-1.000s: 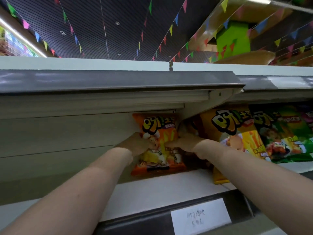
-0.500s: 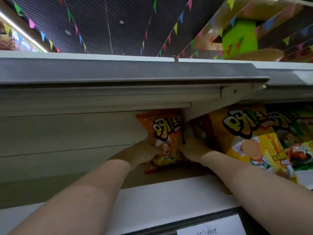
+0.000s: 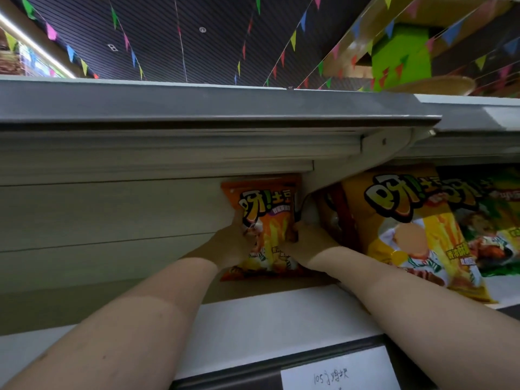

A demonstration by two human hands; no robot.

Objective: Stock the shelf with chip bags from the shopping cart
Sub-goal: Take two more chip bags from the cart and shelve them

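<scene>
An orange chip bag (image 3: 267,218) stands upright at the back of the white shelf (image 3: 267,325), under the shelf above. My left hand (image 3: 228,246) grips the bag's left edge and my right hand (image 3: 306,243) grips its right edge. To the right, a larger yellow chip bag (image 3: 408,229) leans forward on the same shelf, and a green chip bag (image 3: 489,220) stands beside that one. The shopping cart is out of view.
The grey upper shelf (image 3: 197,108) overhangs close above the bags, with a white bracket (image 3: 382,144) at its right end. A handwritten price label (image 3: 334,372) sits on the shelf's front rail. The shelf's left part has only the back panel (image 3: 98,220) behind it.
The view has shifted a little. Both hands stay on the orange bag, which now stands straighter and closer to the back panel than a second ago.
</scene>
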